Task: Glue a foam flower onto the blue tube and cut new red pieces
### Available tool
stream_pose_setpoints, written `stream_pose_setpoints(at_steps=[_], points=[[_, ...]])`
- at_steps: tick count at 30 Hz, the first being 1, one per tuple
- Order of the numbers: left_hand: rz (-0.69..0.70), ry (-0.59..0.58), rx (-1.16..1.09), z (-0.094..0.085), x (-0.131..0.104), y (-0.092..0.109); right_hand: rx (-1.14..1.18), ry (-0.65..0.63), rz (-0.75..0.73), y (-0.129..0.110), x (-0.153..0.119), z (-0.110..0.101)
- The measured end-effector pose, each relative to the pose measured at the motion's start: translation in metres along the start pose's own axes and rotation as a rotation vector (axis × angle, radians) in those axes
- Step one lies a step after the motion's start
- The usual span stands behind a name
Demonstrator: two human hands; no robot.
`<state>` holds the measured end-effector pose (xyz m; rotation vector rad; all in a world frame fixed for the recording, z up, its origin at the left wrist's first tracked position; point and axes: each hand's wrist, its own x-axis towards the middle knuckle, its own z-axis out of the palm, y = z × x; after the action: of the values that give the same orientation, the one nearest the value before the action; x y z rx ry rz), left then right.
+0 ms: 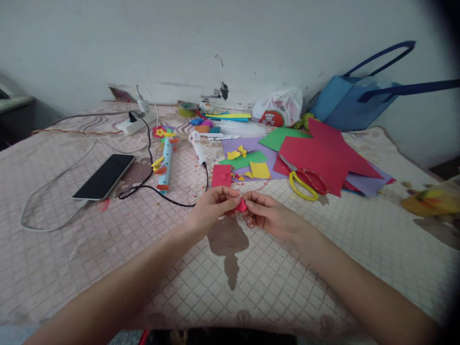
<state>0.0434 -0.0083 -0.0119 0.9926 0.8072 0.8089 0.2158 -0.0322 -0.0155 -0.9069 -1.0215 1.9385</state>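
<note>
Between both hands, just above the table, is a small piece of red craft paper [241,206]. My left hand [217,202] pinches its left side with thumb and forefinger. From the right, my right hand [264,209] pinches the other side, its fingers curled in. Just beyond the hands lies a flat red square [221,175], with a yellow piece [260,170] and small yellow scraps beside it. Scissors [305,184] with red and yellow handles rest to the right, their blades over red sheets.
A white glue gun [197,147] trails a black cord towards a power strip [133,125]. Left are a light-blue decorated strip [166,165] and a charging phone [105,177]. Red sheets [316,155], a plastic bag [280,108] and a blue tote bag [354,103] are on the right.
</note>
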Motion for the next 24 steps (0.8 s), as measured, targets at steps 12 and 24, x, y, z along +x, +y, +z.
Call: stream_pose_setpoints(at_steps=[12, 24], points=[[0.023, -0.002, 0.053, 0.0009, 0.0001, 0.0009, -0.100, 0.055, -0.041, 0.0008, 0.0012, 0.0006], [0.060, 0.069, 0.179, -0.0007, 0.0010, 0.0002, -1.181, 0.159, -0.740, -0.0046, -0.0055, 0.0058]])
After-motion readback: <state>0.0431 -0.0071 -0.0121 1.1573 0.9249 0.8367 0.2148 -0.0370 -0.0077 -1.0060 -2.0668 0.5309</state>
